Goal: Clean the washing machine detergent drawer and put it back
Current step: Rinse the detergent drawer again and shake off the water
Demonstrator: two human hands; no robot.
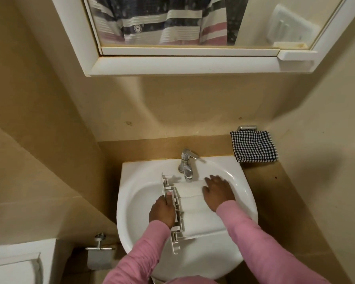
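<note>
A white plastic detergent drawer (195, 212) lies bottom side up across the white sink (135, 201), with its front panel standing on edge at the left. My left hand (163, 212) grips that front panel, thumb along its rim. My right hand (217, 194) rests flat on the drawer's far right end, fingers spread, just below the chrome tap (186, 163). No water is visibly running from the tap. Pink sleeves cover both arms.
A black-and-white checked cloth (253, 146) hangs from a wall holder right of the sink. A mirror cabinet (189, 64) juts out overhead. At the lower left are a metal toilet-roll holder (99, 248) and a white cistern (14, 263). Beige walls close in on both sides.
</note>
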